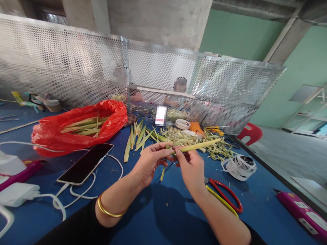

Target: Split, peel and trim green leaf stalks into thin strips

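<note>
A long yellow-green leaf strip (201, 145) is pinched between the fingers of my right hand (189, 165) and points to the right. My left hand (152, 161), with a gold bangle on its wrist, meets it at the centre, its thumb and fingers closed on the strip's green left end. A small yellowish piece (162, 173) hangs below the fingertips. Just beyond both hands lies a pile of shredded leaf pieces (214, 144). Several green leaves (140, 136) rest to the left of that pile.
A red plastic bag (48, 129) of leaves stands at left, near a phone (85, 164) with white cables. Red-handled scissors (227, 190), a white ribbon roll (240, 167) and a purple tool (301, 211) lie right. Behind a perforated metal screen (163, 61), people sit.
</note>
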Demonstrator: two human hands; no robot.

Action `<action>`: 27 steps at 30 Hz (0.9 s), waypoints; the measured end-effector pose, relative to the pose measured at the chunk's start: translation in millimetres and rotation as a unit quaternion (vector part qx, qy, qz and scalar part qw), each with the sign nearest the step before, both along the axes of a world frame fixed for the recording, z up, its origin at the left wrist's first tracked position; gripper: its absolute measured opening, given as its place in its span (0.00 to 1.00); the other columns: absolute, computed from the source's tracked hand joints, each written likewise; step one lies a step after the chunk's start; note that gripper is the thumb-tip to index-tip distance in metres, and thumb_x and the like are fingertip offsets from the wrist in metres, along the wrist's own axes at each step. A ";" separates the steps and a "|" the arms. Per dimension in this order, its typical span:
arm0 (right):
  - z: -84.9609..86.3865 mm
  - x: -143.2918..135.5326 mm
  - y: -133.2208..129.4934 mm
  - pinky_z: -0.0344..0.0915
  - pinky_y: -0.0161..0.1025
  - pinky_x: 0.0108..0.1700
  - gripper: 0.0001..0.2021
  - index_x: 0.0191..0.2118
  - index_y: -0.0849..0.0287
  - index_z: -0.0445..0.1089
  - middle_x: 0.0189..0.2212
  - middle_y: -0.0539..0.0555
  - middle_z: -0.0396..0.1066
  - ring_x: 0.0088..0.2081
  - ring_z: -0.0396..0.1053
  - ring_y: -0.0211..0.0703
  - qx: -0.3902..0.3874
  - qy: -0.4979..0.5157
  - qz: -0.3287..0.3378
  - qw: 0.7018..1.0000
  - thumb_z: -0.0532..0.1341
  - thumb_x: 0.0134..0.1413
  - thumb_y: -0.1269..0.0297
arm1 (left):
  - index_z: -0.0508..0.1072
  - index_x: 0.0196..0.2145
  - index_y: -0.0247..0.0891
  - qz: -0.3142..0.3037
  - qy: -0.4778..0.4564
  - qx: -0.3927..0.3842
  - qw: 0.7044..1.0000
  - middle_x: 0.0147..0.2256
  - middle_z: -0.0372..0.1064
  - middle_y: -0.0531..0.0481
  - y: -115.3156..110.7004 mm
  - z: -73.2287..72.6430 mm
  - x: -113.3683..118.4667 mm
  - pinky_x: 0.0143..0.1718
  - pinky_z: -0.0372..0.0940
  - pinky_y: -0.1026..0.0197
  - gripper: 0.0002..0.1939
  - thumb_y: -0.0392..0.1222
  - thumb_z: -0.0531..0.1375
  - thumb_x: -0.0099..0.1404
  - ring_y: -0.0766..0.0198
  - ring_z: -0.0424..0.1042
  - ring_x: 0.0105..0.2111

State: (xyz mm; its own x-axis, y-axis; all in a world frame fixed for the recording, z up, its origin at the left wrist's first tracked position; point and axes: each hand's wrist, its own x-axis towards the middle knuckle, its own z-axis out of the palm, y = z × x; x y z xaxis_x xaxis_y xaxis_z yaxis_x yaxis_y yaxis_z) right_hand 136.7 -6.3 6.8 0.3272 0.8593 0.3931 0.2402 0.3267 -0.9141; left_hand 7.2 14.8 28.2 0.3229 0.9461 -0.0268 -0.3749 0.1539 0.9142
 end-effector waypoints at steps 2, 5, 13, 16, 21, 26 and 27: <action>1.6 -1.4 -0.4 0.69 0.39 0.26 0.10 0.33 0.60 0.72 0.27 0.55 0.74 0.25 0.71 0.43 -0.020 0.029 0.015 0.999 0.62 0.50 0.58 | 0.76 0.35 0.33 0.031 0.025 0.010 0.999 0.25 0.71 0.51 -0.6 -1.2 1.7 0.20 0.58 0.71 0.13 0.37 0.66 0.49 0.70 0.69 0.23; 3.0 -2.8 0.4 0.66 0.35 0.22 0.10 0.31 0.60 0.72 0.24 0.52 0.73 0.23 0.70 0.41 -0.067 0.126 0.054 0.988 0.65 0.46 0.58 | 0.77 0.34 0.34 0.070 0.050 0.009 0.996 0.23 0.70 0.52 1.2 -2.1 2.3 0.18 0.55 0.72 0.11 0.37 0.66 0.50 0.72 0.67 0.22; 6.6 -5.2 0.0 0.60 0.31 0.17 0.14 0.29 0.64 0.69 0.23 0.51 0.71 0.17 0.66 0.34 -0.205 0.287 0.162 0.922 0.65 0.44 0.56 | 0.78 0.31 0.34 0.132 0.075 0.032 0.988 0.22 0.71 0.52 5.8 -5.3 1.6 0.18 0.53 0.72 0.11 0.39 0.67 0.47 0.72 0.66 0.22; 5.4 -8.9 -4.1 0.62 0.32 0.18 0.11 0.32 0.61 0.66 0.25 0.51 0.72 0.17 0.67 0.35 -0.187 0.209 0.167 0.945 0.61 0.50 0.57 | 0.78 0.30 0.35 0.185 0.082 0.059 0.978 0.22 0.71 0.53 6.0 -4.9 2.2 0.19 0.54 0.71 0.09 0.39 0.67 0.48 0.72 0.66 0.22; -2.4 -9.8 -12.3 0.69 0.36 0.34 0.11 0.47 0.55 0.62 0.38 0.54 0.74 0.33 0.74 0.41 -0.017 -0.090 0.186 0.978 0.52 0.60 0.66 | 0.78 0.32 0.35 0.249 0.095 0.059 0.962 0.23 0.72 0.54 8.6 -3.4 1.6 0.21 0.58 0.70 0.11 0.39 0.66 0.48 0.73 0.64 0.20; -3.7 -0.1 -12.0 0.67 0.37 0.43 0.14 0.49 0.56 0.66 0.41 0.55 0.74 0.41 0.72 0.42 0.146 -0.325 0.136 0.924 0.51 0.59 0.72 | 0.78 0.31 0.36 0.226 0.127 0.100 0.961 0.25 0.74 0.52 11.3 -11.0 0.2 0.26 0.63 0.67 0.11 0.40 0.66 0.48 0.68 0.68 0.24; -1.9 2.1 -11.7 0.66 0.37 0.42 0.12 0.46 0.56 0.69 0.38 0.55 0.74 0.39 0.72 0.42 0.176 -0.358 0.106 0.911 0.52 0.59 0.72 | 0.78 0.31 0.37 0.215 0.143 0.120 0.959 0.25 0.74 0.52 11.1 -12.3 0.3 0.27 0.63 0.66 0.10 0.40 0.66 0.47 0.67 0.69 0.25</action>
State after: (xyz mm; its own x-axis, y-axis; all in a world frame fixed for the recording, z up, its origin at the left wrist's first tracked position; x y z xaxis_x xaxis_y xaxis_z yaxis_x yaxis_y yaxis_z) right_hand 138.8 -18.0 4.9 -0.2798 0.6528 0.7040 0.6305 0.6779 -0.3780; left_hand 7.5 25.8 15.9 -0.0864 0.9801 0.1786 -0.0857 -0.1859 0.9788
